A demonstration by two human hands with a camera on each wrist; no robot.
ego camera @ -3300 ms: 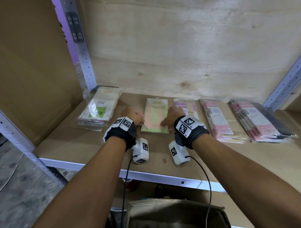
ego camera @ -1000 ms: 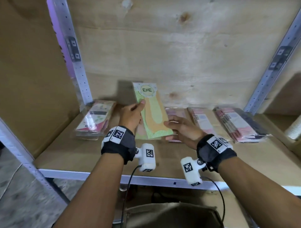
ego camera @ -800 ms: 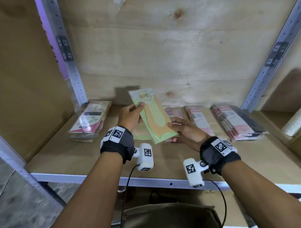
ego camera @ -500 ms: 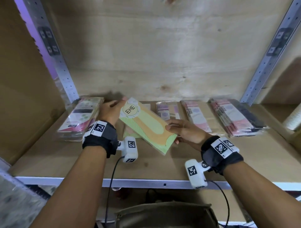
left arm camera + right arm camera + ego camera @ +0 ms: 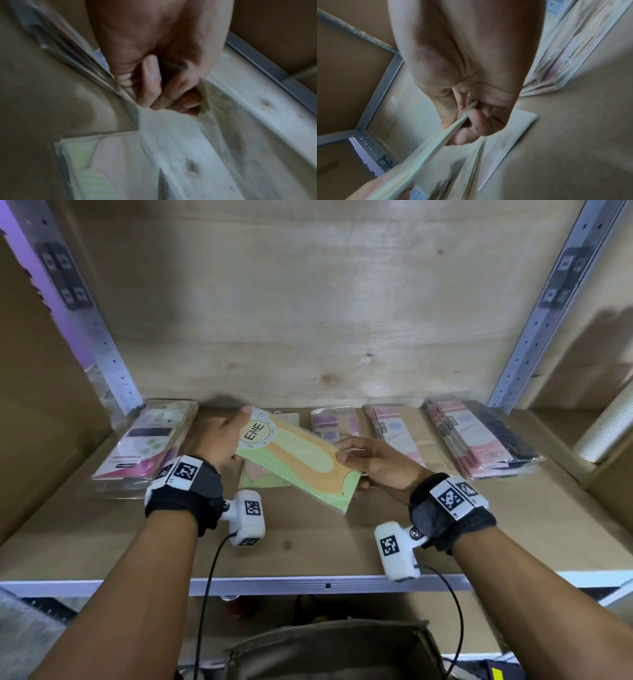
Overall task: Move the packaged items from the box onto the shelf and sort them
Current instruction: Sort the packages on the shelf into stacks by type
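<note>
**Green packet held above the wooden shelf**

The shelf is a brown board with a grey metal front edge, a plywood back wall and perforated metal posts. Stacks of packets lie in a row along the back. Both hands grip the green packet above the board: the left hand its labelled end, the right hand the other end.

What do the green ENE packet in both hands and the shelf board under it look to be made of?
The ENE packet, held by left hand and right hand, looks like a printed card insert, probably in a thin clear sleeve; it stays flat and thin-edged. The shelf board looks like matte brown fibreboard or hardboard: even, no grain.
</note>
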